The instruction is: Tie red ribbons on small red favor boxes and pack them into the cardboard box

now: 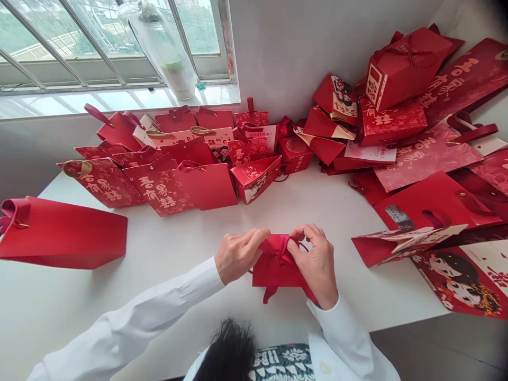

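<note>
In the head view, a small red gift box sits on the white table near its front edge, in front of me. A red ribbon is tied in a bow over its top, with one tail hanging down the near side. My left hand is closed, its thumb and fingers pinching the bow's left loop. On the other side, my right hand pinches the right loop between thumb and fingers. The right hand covers part of the box's right side.
Several red gift bags stand in rows along the wall. A larger red bag is at the left. Bags and boxes pile up on the right. A plastic-wrapped cup stands on the windowsill. The white table extends underneath.
</note>
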Action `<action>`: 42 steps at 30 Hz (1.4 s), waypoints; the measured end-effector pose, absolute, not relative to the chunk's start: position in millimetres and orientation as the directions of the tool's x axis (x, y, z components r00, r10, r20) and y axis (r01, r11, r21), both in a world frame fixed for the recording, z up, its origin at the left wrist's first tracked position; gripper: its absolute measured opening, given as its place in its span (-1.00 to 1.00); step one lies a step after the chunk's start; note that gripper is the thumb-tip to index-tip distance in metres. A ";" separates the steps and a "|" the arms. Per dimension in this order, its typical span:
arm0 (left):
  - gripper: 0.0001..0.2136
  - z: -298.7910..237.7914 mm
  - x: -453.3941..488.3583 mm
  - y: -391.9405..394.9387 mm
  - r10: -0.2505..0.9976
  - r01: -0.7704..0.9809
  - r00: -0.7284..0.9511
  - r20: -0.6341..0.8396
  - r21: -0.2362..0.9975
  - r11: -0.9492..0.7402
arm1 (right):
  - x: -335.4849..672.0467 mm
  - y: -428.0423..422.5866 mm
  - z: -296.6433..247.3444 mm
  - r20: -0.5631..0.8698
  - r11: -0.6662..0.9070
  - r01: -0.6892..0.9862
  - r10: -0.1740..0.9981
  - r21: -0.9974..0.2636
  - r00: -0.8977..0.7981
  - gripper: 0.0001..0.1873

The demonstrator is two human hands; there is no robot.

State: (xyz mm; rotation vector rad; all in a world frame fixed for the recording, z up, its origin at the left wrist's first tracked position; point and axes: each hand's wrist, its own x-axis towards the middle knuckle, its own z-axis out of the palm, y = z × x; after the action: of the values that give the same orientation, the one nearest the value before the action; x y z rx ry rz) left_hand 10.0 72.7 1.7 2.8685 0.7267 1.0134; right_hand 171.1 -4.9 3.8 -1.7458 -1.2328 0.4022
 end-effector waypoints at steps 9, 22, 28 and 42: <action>-0.86 0.9 5.9 71.5 0.441 0.432 0.680 0.585 0.166 -0.886 | 173.9 -15.0 -10.7 0.630 0.071 0.829 0.687 -0.554 0.362 -0.92; -0.81 5.0 3.5 69.1 0.455 0.442 0.702 0.548 0.165 -0.882 | 178.4 -23.8 -25.9 0.820 0.076 0.946 0.524 -0.314 0.231 -0.85; -0.83 7.6 3.4 66.9 0.535 0.496 0.682 0.499 0.222 -0.839 | 178.9 -23.0 -22.2 0.778 0.067 0.912 0.550 -0.405 0.305 -0.90; -0.63 27.3 7.0 57.5 0.414 0.528 0.832 0.369 -0.303 -0.793 | 178.3 -26.6 -28.6 0.777 0.019 0.946 0.575 -0.324 0.255 -0.86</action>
State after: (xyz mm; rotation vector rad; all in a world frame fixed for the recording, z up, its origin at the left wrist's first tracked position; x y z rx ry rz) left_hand 7.0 57.5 27.3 3.3865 0.9103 0.5182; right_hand 178.3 -26.6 -28.6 -1.6632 -1.4253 -0.5398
